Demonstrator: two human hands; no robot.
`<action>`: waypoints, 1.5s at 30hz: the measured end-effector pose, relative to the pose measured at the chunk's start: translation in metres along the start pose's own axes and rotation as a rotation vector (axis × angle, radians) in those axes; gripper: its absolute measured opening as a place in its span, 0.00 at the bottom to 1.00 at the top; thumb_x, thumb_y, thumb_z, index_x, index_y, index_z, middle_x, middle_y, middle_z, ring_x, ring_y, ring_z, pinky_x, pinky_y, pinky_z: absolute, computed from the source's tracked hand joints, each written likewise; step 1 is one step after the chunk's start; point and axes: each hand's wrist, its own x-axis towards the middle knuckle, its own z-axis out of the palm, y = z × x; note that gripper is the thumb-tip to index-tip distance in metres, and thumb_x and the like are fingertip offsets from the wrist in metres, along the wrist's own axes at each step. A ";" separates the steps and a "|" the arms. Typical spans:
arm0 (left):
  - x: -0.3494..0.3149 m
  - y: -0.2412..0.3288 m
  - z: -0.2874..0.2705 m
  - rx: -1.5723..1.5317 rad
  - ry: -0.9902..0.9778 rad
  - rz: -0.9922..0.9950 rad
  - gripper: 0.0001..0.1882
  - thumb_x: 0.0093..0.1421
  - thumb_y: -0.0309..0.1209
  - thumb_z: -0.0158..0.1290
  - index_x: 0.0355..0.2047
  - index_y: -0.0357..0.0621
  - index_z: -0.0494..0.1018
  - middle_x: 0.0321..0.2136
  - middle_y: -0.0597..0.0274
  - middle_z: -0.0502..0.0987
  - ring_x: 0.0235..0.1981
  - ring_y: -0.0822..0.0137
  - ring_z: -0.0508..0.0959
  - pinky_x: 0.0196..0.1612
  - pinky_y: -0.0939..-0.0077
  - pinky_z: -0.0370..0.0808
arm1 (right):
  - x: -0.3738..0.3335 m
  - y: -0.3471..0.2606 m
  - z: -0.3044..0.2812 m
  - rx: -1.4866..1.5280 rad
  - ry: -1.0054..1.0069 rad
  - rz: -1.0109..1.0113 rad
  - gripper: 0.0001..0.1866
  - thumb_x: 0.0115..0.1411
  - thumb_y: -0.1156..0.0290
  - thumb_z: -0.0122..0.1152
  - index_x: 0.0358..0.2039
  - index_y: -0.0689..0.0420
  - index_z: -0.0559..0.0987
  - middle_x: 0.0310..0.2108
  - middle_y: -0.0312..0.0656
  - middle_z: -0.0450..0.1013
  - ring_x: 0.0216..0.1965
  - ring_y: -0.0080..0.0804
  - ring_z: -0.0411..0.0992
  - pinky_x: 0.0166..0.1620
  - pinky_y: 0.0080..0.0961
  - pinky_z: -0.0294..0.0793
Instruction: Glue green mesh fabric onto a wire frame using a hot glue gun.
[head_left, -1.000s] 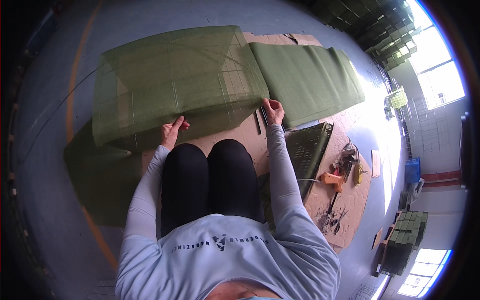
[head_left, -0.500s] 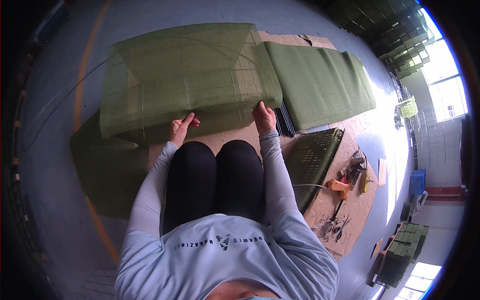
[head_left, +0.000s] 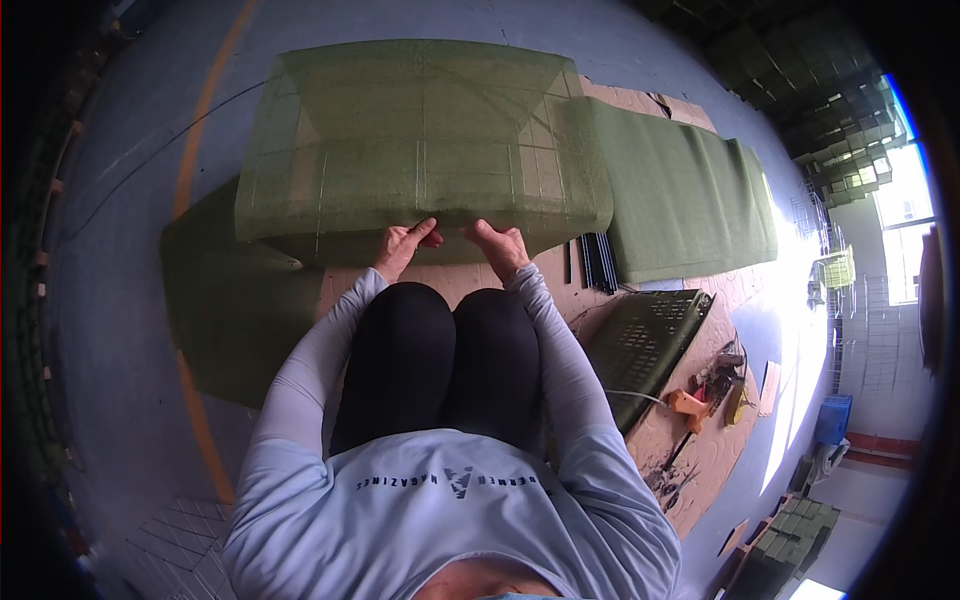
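A green mesh cover (head_left: 370,130) is draped over a boxy wire frame (head_left: 422,175) in front of my knees; the wires show through it. My left hand (head_left: 403,248) is closed in a pinch on the cover's near edge, thumb on top. A little to the right, my right hand (head_left: 502,247) is closed at the same edge with its thumb up against the mesh. Both hands are close together just beyond my knees. The fingertips under the edge are partly hidden.
Folded green mesh fabric (head_left: 690,195) lies to the right, beside dark thin strips (head_left: 598,262). Nearer are a green perforated plastic crate (head_left: 650,335), an orange glue gun (head_left: 688,405) with a cord, and small tools on cardboard (head_left: 705,480). More dark green mesh (head_left: 235,310) spreads at left.
My right hand has slid left along the cover's near edge, from near its right corner towards my left hand. My left hand keeps its place on the edge. The view has shifted slightly.
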 end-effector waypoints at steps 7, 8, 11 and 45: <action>0.001 0.002 -0.004 -0.005 -0.063 0.033 0.18 0.53 0.42 0.50 0.22 0.37 0.74 0.19 0.61 0.75 0.22 0.73 0.74 0.30 0.79 0.70 | 0.008 0.011 0.018 0.029 0.119 -0.025 0.16 0.50 0.64 0.58 0.34 0.65 0.72 0.32 0.40 0.70 0.34 0.28 0.67 0.39 0.24 0.65; 0.001 0.001 -0.005 0.008 -0.061 0.024 0.18 0.53 0.42 0.50 0.22 0.37 0.74 0.19 0.61 0.75 0.22 0.72 0.74 0.30 0.79 0.70 | 0.008 0.012 0.020 0.076 0.125 -0.041 0.17 0.50 0.65 0.58 0.36 0.64 0.71 0.33 0.40 0.69 0.35 0.27 0.66 0.39 0.24 0.65; 0.001 0.004 -0.005 0.026 -0.066 0.020 0.17 0.54 0.41 0.50 0.23 0.37 0.73 0.19 0.61 0.75 0.22 0.72 0.74 0.30 0.78 0.71 | 0.010 0.010 0.027 -0.013 0.173 -0.060 0.18 0.50 0.66 0.58 0.39 0.63 0.70 0.36 0.39 0.68 0.36 0.27 0.66 0.39 0.25 0.65; -0.015 0.005 -0.031 -0.086 0.152 0.073 0.17 0.54 0.40 0.50 0.25 0.34 0.72 0.20 0.59 0.74 0.20 0.72 0.73 0.26 0.81 0.70 | 0.009 0.015 0.034 -0.068 0.280 -0.093 0.18 0.44 0.63 0.64 0.30 0.64 0.74 0.27 0.37 0.70 0.28 0.26 0.66 0.33 0.24 0.67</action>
